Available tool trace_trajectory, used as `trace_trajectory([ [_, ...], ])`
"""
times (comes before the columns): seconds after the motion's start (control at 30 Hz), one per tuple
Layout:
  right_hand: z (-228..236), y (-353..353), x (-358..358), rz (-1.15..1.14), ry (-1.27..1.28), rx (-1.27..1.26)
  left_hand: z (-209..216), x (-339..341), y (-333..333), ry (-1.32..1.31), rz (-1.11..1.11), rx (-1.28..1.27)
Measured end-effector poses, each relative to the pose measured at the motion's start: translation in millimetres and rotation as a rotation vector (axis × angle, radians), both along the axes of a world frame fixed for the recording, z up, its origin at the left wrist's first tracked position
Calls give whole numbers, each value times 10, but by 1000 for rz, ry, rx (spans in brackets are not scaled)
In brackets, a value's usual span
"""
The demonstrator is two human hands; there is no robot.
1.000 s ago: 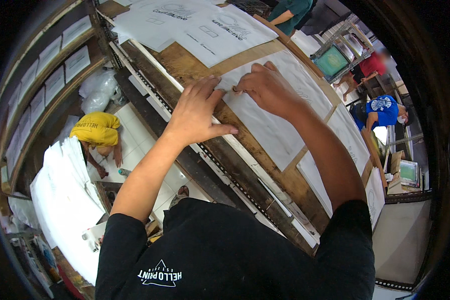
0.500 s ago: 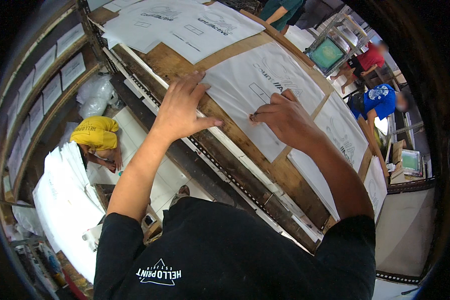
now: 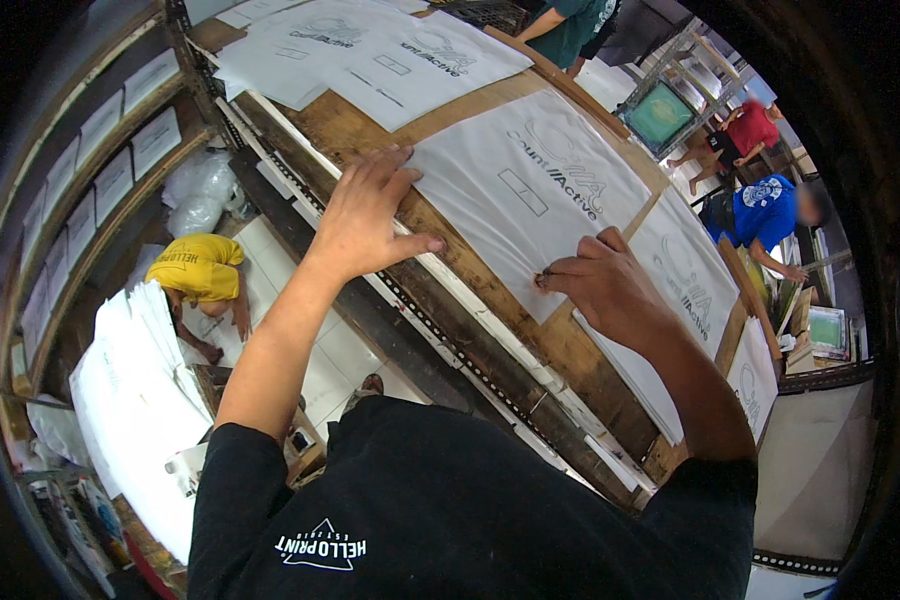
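A thin white printed plastic sheet (image 3: 470, 165) lies on the brown wooden board before me, with dark lettering and a small outlined box on it. My left hand (image 3: 370, 225) is open, fingers spread, its fingertips at the sheet's left corner and its thumb over the board's near edge. My right hand (image 3: 610, 290) is closed in a pinch low on the same sheet. Creases run across the plastic toward those fingertips. Something small and brownish shows at them, too small to name.
More printed sheets (image 3: 370, 65) lie farther up the board, and another sheet (image 3: 685, 265) lies to the right. A metal rail edges the bench. At left, a person in yellow (image 3: 198, 268) crouches by stacked white sheets (image 3: 135, 390). Other people stand at far right.
My right hand has slid right and nearer to me along the sheet, and creases now fan out from its fingertips. My left hand has stayed in place.
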State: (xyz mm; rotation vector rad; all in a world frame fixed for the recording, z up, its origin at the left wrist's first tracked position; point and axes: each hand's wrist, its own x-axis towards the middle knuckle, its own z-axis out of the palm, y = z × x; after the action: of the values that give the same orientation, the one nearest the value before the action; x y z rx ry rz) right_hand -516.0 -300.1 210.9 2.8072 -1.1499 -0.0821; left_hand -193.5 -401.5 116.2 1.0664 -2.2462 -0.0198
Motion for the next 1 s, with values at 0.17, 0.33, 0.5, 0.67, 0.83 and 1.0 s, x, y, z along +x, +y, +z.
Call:
trace_trajectory([
  [0.17,17,100,-26,-28,-34,21,-23,23,-4,11,-3,-20],
  [0.33,9,226,87,-137,-122,55,-25,16,-11,8,-11,-55],
  [0.5,17,222,204,-308,-183,132,-77,31,-27,19,-11,-70],
  [0.67,57,-100,47,-658,-663,761,-77,8,-32,52,-36,-98],
  [0.83,294,-753,264,-554,-823,678,-73,51,-26,55,-23,-119],
  [1.0,-25,-1478,679,-319,-694,432,-62,5,-55,64,-61,-76],
])
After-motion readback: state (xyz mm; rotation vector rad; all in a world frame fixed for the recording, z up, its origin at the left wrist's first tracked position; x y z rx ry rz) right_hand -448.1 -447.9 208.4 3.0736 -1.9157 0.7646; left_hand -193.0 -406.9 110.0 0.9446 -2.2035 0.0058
